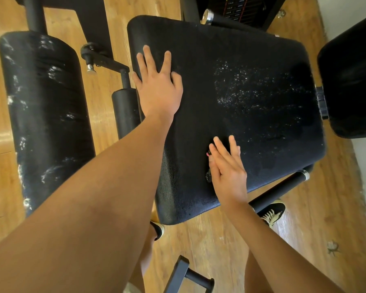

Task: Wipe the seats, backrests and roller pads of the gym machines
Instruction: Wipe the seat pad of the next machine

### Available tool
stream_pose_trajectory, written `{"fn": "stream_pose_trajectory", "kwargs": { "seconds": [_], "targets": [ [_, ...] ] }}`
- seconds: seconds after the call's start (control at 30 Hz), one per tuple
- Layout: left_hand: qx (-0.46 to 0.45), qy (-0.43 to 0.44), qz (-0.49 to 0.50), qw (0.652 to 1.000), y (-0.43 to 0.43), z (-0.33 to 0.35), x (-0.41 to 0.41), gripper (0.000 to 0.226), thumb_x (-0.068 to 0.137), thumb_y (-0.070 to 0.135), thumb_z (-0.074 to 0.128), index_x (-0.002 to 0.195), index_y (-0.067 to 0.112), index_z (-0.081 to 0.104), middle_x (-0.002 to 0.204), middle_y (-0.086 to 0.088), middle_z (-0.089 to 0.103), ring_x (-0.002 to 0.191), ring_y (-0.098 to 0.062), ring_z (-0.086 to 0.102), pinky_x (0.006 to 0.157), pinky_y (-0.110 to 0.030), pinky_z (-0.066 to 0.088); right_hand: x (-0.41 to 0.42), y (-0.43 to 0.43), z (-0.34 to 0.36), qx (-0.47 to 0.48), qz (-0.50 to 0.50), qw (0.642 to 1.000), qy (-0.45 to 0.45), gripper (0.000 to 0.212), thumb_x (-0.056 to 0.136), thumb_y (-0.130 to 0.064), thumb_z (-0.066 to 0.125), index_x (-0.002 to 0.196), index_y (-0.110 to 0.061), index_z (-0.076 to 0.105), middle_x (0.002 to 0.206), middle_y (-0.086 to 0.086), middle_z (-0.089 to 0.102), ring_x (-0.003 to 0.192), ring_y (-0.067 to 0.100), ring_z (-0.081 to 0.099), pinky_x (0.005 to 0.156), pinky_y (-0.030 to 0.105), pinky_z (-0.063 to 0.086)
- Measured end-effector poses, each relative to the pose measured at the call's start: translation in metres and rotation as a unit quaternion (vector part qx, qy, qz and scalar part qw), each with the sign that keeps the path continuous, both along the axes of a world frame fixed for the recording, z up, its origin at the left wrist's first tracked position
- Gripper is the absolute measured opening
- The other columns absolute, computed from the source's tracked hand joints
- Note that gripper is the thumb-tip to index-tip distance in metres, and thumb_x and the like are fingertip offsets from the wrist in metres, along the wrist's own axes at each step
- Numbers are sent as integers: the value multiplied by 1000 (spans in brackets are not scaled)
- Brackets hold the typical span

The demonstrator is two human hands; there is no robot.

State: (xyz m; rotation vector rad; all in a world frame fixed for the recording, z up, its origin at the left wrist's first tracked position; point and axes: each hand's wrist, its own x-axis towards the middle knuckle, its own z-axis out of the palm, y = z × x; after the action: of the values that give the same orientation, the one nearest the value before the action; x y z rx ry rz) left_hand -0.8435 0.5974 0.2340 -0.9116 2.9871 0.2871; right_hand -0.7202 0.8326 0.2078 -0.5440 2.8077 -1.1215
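A gym is shown: a black padded seat [241, 106], a worn roller pad [44, 115], a weight stack [239, 9] and black steel frames are set on wooden flooring [220, 240].

free: middle and right of seat [251, 98], bare and wide | blocked left: roller pad [42, 115] and small roller [125, 111] just beside seat | blocked right: backrest [351, 81] at seat's edge | bottom: floor [209, 240] gap, handle bar [277, 192] crosses it
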Motion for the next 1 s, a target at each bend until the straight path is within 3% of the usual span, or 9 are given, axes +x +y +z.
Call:
{"fn": "stream_pose_trajectory", "kwargs": {
  "seconds": [0.47,0.67,0.77,1.0],
  "targets": [
    [-17,-52,-24,998,3,5,-3,56,108,45,19,164,34,16,171,-15,-5,157,-40,-6,125,-62,8,36,22,-1,-7,20,1000,12,33,104,-18,51,132,-6,65,145,5,59,151,26,35,117,60,34],
    [16,-90,-39,995,2,11,-32,60,105,56,24,162,40,15,171,-11,-12,153,-48,-15,120,-72,1,28,30,-1,-23,69,997,17,32,105,-21,49,134,-12,59,146,0,58,149,21,38,121,50,31],
    [-12,-89,-38,995,6,5,-43,61,104,61,20,162,42,13,172,-11,-10,153,-50,-15,117,-76,4,12,29,-1,-44,70,996,22,31,104,-21,52,132,-13,63,145,0,59,147,22,41,124,44,28],
    [-41,-82,-23,996,9,0,-47,61,104,61,17,162,41,13,172,-10,-4,154,-48,-9,118,-75,11,-86,-9,4,-108,9,993,50,29,102,-13,57,130,-9,62,140,2,61,142,25,49,120,49,35]
  ]
}}
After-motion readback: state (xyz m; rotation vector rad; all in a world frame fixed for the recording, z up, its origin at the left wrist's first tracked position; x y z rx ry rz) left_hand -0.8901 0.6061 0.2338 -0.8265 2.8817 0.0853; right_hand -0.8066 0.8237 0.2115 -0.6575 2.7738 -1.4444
